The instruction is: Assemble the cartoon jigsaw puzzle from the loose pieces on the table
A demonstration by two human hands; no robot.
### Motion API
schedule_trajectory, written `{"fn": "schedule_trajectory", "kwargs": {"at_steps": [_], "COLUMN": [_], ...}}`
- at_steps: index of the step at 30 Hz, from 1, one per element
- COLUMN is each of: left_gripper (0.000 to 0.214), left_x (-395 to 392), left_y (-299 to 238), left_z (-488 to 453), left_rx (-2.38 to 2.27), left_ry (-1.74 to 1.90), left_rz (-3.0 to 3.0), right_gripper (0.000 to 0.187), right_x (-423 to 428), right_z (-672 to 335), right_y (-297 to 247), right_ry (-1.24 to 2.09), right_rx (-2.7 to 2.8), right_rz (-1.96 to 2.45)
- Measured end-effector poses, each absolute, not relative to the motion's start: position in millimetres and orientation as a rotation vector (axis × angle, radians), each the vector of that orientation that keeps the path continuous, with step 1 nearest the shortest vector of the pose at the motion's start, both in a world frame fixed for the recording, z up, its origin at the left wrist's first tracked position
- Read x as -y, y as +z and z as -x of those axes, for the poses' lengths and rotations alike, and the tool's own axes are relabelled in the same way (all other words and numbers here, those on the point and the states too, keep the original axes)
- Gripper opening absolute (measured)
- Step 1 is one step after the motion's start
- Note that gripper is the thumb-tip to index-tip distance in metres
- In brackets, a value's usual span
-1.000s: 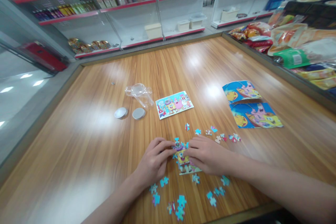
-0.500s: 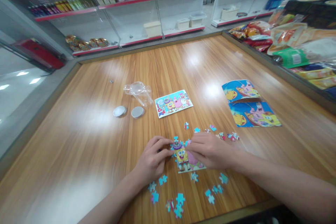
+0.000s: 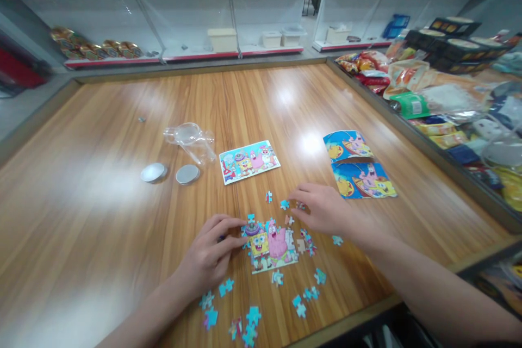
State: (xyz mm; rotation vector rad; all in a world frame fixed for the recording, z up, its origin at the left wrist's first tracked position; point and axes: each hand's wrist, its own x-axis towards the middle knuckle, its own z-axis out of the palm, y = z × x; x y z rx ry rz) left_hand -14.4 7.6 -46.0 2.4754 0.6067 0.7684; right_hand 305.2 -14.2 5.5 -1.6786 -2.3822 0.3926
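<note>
A partly joined jigsaw puzzle point(image 3: 278, 247) lies flat on the table, showing a yellow square cartoon figure and a pink one. My left hand point(image 3: 214, 250) rests at its left edge, thumb and forefinger apart and touching the border pieces. Beyond the puzzle's upper right, my right hand point(image 3: 324, 207) is open, its fingers spread over a small loose piece point(image 3: 300, 205) partly hidden beneath them. A light-blue piece point(image 3: 284, 205) sits just left of those fingertips. Several more loose pieces point(image 3: 253, 315) are scattered on the near side.
Behind the puzzle lies a picture card point(image 3: 249, 162) with the same figures. Farther left are clear plastic packaging point(image 3: 190, 136) and two round lids point(image 3: 187, 174). A folded blue printed card point(image 3: 362, 166) is at the right. Bagged snacks point(image 3: 411, 103) fill a bin past the table's right edge.
My right hand has moved off the puzzle, up and away to the loose pieces, uncovering the pink figure. My left hand stays at the left edge. The view has shifted right.
</note>
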Motion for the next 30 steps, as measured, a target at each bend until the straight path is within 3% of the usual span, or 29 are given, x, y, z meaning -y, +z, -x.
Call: {"fn": "schedule_trajectory", "kwargs": {"at_steps": [18,26,30], "left_gripper": [0.045,0.041,0.038], "left_x": [-8,-10,-11], "left_y": [-48,-55,-58], "left_z": [16,20,21], "left_rx": [-0.618,-0.623,-0.609], "left_ry": [0.746,0.728,0.739], "left_rz": [-2.472,-2.502,-2.511], "right_gripper": [0.014,0.012,0.033], "right_x": [16,6,8], "right_z": [-301,-336,-342], "right_y": [2,23,19], "right_ry": [0.48,0.472,0.645], "right_rx": [2.421,2.291,2.333], "right_rz": [1.663,1.892,1.869]}}
